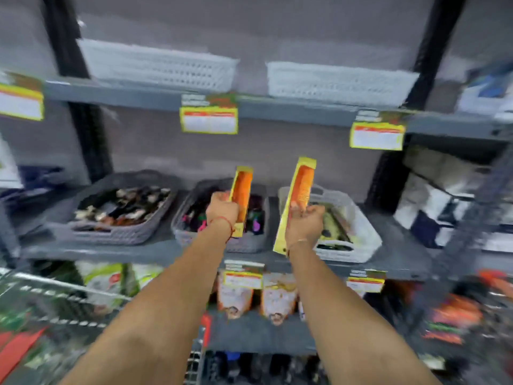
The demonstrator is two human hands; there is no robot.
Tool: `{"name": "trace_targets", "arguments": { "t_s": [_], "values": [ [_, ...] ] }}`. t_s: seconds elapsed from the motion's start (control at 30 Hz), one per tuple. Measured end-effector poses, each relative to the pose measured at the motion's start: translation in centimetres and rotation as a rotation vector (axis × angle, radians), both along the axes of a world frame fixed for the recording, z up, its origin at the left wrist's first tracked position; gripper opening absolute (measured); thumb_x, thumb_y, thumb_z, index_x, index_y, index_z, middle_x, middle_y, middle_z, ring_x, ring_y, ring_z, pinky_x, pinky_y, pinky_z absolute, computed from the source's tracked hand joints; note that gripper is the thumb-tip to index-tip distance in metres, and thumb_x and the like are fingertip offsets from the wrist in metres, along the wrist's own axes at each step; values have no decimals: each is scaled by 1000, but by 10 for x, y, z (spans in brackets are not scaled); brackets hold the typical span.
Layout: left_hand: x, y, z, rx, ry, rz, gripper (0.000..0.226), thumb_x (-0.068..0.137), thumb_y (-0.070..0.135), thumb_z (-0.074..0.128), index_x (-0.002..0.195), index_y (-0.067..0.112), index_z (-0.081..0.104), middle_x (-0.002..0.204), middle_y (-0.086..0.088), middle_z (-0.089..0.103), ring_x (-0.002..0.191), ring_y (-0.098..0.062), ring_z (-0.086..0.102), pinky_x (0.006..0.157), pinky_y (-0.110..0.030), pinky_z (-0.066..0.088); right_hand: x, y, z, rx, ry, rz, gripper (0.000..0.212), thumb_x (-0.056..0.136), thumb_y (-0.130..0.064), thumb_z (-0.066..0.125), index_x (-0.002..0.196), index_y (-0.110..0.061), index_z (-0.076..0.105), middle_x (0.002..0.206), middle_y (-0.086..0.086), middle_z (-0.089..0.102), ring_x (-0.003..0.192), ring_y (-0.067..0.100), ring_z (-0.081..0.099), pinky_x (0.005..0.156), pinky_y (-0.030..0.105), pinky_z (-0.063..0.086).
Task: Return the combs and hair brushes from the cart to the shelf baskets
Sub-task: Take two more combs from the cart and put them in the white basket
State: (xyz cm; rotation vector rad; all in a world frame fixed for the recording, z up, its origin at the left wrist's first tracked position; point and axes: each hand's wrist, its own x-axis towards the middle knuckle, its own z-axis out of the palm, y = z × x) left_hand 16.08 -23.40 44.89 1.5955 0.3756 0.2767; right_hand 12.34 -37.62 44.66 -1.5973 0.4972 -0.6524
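My left hand [222, 209] grips an orange comb in a yellow pack [242, 195], held upright over the middle grey basket [183, 234] on the middle shelf. My right hand [305, 220] grips a second, longer orange comb in a yellow pack [299, 195], tilted up in front of the white basket [363, 245] to the right. Both baskets hold dark and coloured hair items, blurred. A dark grey basket [91, 232] with brown and black items stands further left. The wire cart [55, 295] shows at the lower left.
Two white baskets [158, 65] [341, 81] stand on the upper shelf. Yellow price tags [209, 120] hang from the shelf edges. Packets [236, 298] fill the lower shelf. Boxes [433, 198] sit at the right. Orange packs [458, 312] lie at the lower right.
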Motion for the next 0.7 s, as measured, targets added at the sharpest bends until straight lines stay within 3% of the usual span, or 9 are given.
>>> {"name": "trace_targets", "arguments": {
  "t_s": [0.07,0.2,0.3,0.33,0.37,0.43,0.5,0.6,0.7],
  "values": [
    [17,-30,10,131,45,-78,38,80,1,60,118,4,58,123,-21,63,114,-33,61,98,-40,51,13,-48,4,-91,128,-40,26,88,-30,57,91,-4,56,93,20,65,92,34,61,72,37,42],
    [43,-93,18,228,90,-233,42,90,0,49,132,-1,50,135,-20,55,121,-27,58,97,-29,48,45,-122,3,-210,257,-30,31,87,-24,60,101,4,63,109,27,66,105,38,60,83,38,48],
    [71,-139,5,348,63,-307,47,91,-2,48,137,-4,43,128,-19,56,77,4,66,64,-3,46,68,-165,1,-324,348,52,31,85,-20,61,107,2,63,114,25,65,108,37,59,87,36,47],
    [79,-152,-1,400,89,-333,46,91,-1,48,137,-5,42,123,-19,56,74,0,63,58,-4,45,74,-175,0,-358,374,81,31,86,-19,60,109,1,63,116,23,65,109,35,59,86,34,47],
    [86,-164,-7,424,138,-356,45,92,0,48,136,-5,43,128,-21,56,89,-10,64,63,-11,47,80,-184,-2,-382,395,107,29,86,-17,60,110,0,63,117,21,65,110,34,58,86,32,46],
    [102,-175,-18,585,144,-394,42,93,5,48,135,-4,45,138,-22,51,124,-27,55,94,-29,45,94,-193,-6,-391,394,161,28,86,-16,60,110,-3,63,119,18,64,112,31,57,89,30,45],
    [115,-180,-33,858,221,-509,46,95,20,47,137,0,44,144,-17,48,135,-25,44,110,-27,32,105,-197,-12,-380,382,217,31,84,-15,62,113,-5,62,122,17,63,114,31,57,95,31,44],
    [113,-185,-55,1279,460,-655,55,90,30,49,142,14,41,149,-14,42,134,-29,44,111,-34,37,116,-202,-41,-535,574,362,34,86,-13,57,119,-8,57,126,16,60,114,32,57,95,34,46],
    [103,-189,-57,1288,485,-739,56,95,20,43,149,18,27,154,-15,32,135,-31,42,110,-38,38,115,-201,-59,-667,712,421,35,90,-8,49,125,-5,53,131,16,56,119,32,53,98,33,44]
  ]
}}
